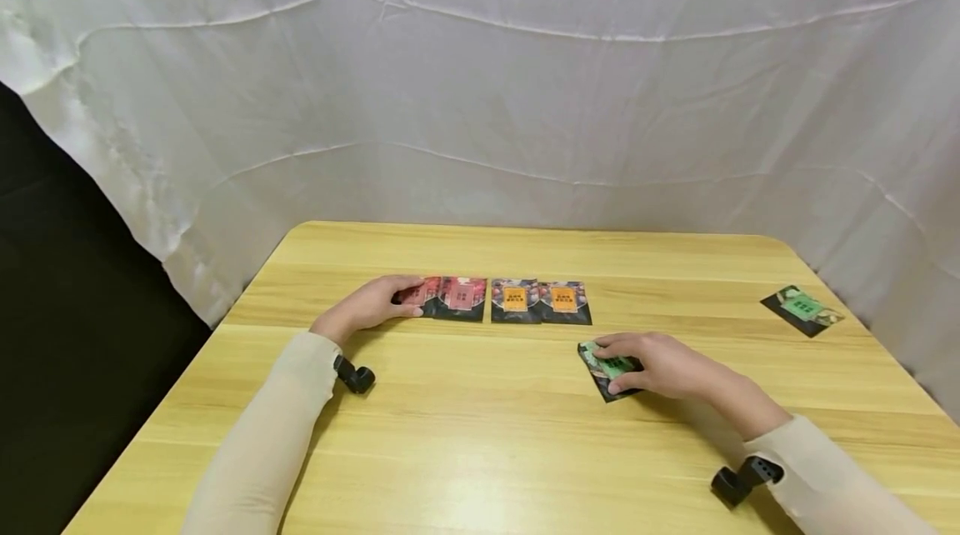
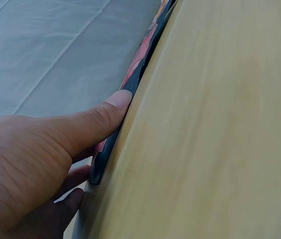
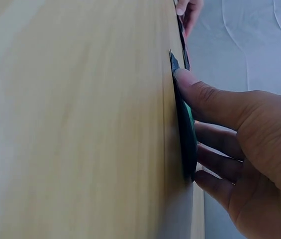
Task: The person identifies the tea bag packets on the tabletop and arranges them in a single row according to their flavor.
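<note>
My left hand (image 1: 371, 302) spans the leftmost red-and-black packet (image 1: 416, 294), thumb at its near edge and fingers toward its far edge. In the left wrist view the thumb (image 2: 100, 117) lies on the packet's dark border. A second red packet (image 1: 461, 298) overlaps it on the right. My right hand (image 1: 667, 364) grips a green-and-black packet (image 1: 611, 367) lying at an angle on the table. In the right wrist view the thumb (image 3: 200, 94) is on its near edge and the fingers are at the other side, partly hidden.
Two orange-labelled packets (image 1: 514, 302) lie side by side, overlapping, right of the red ones. Another green packet (image 1: 802, 310) lies askew near the table's right edge. The wooden table (image 1: 450, 435) meets a pale hanging cloth (image 1: 480, 102) at its far edge.
</note>
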`<state>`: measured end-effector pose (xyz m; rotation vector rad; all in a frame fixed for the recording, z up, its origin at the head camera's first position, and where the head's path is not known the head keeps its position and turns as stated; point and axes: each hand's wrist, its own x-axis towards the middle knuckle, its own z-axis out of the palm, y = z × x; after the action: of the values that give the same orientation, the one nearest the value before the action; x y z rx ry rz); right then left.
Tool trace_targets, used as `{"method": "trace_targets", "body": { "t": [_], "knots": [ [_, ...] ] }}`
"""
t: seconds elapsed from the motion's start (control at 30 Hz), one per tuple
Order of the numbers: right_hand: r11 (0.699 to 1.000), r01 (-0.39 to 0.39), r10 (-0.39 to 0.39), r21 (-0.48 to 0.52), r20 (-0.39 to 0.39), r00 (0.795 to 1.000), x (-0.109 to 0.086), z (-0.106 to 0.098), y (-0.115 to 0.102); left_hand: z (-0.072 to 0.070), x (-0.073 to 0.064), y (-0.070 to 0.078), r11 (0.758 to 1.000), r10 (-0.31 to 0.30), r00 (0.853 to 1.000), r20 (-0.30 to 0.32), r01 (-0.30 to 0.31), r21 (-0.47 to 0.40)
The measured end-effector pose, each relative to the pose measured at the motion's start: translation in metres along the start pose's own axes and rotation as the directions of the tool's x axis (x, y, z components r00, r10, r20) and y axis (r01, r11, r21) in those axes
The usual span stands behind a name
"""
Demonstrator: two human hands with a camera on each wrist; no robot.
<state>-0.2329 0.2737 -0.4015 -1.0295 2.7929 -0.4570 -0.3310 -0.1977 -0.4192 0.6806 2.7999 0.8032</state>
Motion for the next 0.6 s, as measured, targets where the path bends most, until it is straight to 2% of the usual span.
{"method": "trace_targets", "body": {
  "t": [0.6],
  "knots": [
    [0.995,-0.036,0.030,-0.090,-0.060,0.998,-0.002,-0.005,0.022,0.001,0.001,-0.002,1.000,0.002,1.000,0.000,-0.002,0.003]
  ]
}}
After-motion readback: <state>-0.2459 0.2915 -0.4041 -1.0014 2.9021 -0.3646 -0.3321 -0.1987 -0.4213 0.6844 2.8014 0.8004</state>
